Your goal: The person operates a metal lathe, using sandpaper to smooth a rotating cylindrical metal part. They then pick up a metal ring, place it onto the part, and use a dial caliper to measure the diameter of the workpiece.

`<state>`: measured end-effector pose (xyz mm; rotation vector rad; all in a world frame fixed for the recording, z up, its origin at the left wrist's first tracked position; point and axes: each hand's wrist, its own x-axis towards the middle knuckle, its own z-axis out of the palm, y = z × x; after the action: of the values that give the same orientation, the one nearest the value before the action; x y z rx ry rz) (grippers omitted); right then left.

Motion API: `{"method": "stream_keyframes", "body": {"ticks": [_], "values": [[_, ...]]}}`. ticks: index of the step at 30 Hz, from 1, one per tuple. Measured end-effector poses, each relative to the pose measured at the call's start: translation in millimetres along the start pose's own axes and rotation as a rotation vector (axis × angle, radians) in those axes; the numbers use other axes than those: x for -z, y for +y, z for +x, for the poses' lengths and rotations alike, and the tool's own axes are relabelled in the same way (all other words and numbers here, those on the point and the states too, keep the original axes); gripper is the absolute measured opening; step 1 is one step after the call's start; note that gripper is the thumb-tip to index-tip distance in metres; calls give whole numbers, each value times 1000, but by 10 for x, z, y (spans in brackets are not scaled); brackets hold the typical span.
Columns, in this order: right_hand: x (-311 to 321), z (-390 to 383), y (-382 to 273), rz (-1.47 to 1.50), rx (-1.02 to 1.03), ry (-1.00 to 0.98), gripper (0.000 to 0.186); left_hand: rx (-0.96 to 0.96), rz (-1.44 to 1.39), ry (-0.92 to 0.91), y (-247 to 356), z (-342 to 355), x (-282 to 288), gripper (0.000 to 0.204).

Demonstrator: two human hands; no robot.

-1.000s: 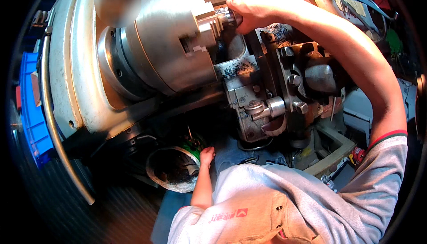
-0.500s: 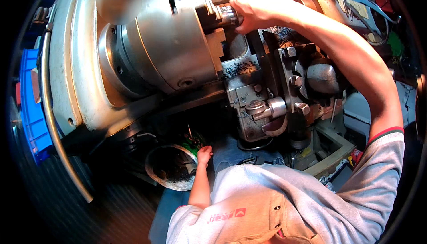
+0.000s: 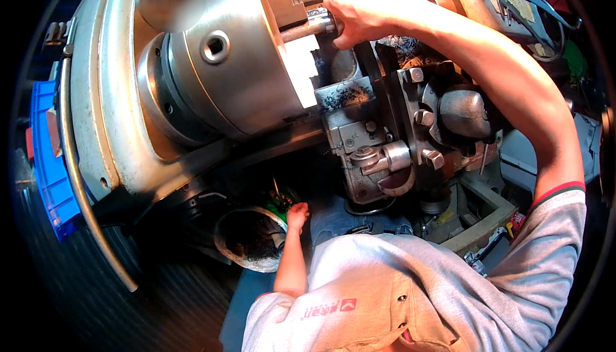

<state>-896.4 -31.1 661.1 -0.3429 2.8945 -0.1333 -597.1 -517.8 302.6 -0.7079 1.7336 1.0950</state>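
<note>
At the top centre, my right hand (image 3: pixel 360 7) is curled around the end of a short shiny metal cylinder (image 3: pixel 318 18) in front of the lathe chuck (image 3: pixel 237 57). The chuck's stepped jaws (image 3: pixel 300 63) stand around that part, and a square key socket (image 3: pixel 215 47) shows on its side. Low in the middle, my left hand (image 3: pixel 296 216) is closed beside a dark bucket (image 3: pixel 251 265). Its fingers are partly hidden in shadow, and what they hold cannot be made out. Something green (image 3: pixel 278 207) lies just beyond them.
A tool post with bolts (image 3: pixel 423 118) stands on the carriage right of the chuck, beside a roller-tipped holder (image 3: pixel 385 158). Dark metal chips (image 3: pixel 346 95) cover the slide. A long bent bar (image 3: pixel 86 204) and a blue crate (image 3: pixel 48 159) are at the left.
The chuck has turned, bringing a key socket into sight and shifting its jaws. My right hand stays at the cylinder's end. My left hand remains by the bucket.
</note>
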Motion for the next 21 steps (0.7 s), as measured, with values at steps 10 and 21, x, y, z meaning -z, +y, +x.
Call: {"method": "stream_keyframes", "body": {"ticks": [10,21], "values": [[68,45,116,-78,156,-8,33,4,-27,27,192,-32,-75,27],[-130,35,58,-19,41,119,32,2,-58,23,209,-48,-25,31]]}}
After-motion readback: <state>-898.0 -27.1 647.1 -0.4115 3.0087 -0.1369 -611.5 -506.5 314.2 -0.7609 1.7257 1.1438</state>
